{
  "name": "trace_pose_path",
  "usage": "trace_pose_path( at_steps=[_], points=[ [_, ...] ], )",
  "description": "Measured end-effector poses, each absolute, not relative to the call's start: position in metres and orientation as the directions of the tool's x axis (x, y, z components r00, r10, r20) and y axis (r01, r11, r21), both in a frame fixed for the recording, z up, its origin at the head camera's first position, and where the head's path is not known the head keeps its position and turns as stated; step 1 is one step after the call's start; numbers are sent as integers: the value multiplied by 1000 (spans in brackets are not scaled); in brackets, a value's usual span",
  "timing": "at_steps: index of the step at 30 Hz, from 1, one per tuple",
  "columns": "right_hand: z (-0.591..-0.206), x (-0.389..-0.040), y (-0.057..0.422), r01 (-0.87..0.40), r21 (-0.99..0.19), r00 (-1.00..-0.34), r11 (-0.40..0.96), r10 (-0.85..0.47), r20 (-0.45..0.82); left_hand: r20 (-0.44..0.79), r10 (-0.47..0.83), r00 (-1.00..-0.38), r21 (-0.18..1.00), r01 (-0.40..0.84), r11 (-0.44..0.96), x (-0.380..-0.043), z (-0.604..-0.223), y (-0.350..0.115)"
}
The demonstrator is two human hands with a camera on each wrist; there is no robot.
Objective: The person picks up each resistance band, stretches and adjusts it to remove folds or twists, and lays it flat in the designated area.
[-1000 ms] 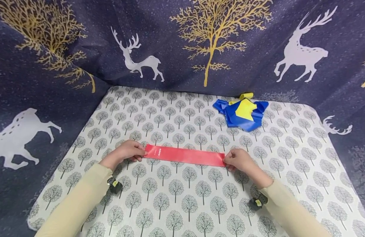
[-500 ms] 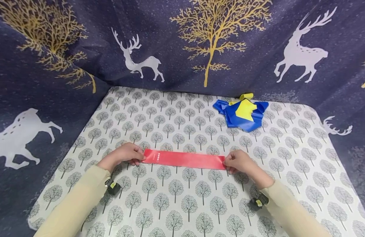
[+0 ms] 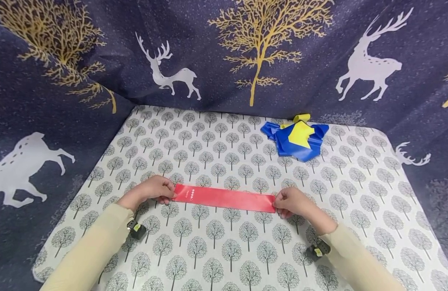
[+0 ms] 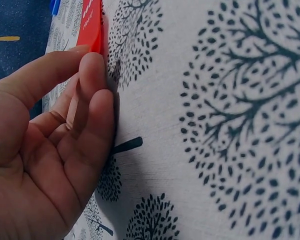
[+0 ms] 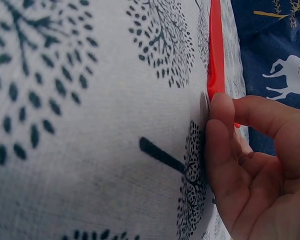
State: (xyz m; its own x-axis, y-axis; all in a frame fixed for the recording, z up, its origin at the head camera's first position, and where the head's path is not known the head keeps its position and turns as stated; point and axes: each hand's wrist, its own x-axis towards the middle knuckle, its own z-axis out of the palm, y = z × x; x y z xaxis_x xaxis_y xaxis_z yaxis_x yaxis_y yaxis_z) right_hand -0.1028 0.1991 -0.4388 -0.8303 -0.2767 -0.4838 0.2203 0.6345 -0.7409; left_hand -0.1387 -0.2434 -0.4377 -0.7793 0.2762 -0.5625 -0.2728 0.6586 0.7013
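A flat red resistance band [image 3: 224,199] stretches from hand to hand across the middle of the head view, just over the tree-print cloth. White dots and small lettering, reading "Heavy" in the left wrist view, mark its left part. Its left end is pinched between thumb and fingers of my left hand [image 3: 156,190]. My right hand [image 3: 292,201] pinches the other end. Up close in the left wrist view, the red band [image 4: 90,25] enters between thumb tip and forefinger. The right wrist view has the band [image 5: 217,50] nearly edge-on, its end partly hidden by my fingertips.
Behind and to the right lies a crumpled pile of blue bands [image 3: 282,143] with yellow bands [image 3: 300,133] among them. The tree-print cloth [image 3: 216,242] covers the table. A dark blue curtain [image 3: 216,60] with deer and trees hangs behind and at the sides.
Both hands have drawn the red band slightly toward the person and a little left. The left end came down first, then the right. The blue and yellow pile stays put.
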Motion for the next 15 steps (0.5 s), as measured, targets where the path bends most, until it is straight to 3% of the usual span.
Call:
trace_pose_path(
  at_steps=[15],
  points=[
    [-442, -104, 200, 245, -744, -823, 621, -273, -499, -525, 232, -819, 677, -236, 697, -136, -445, -238]
  ],
)
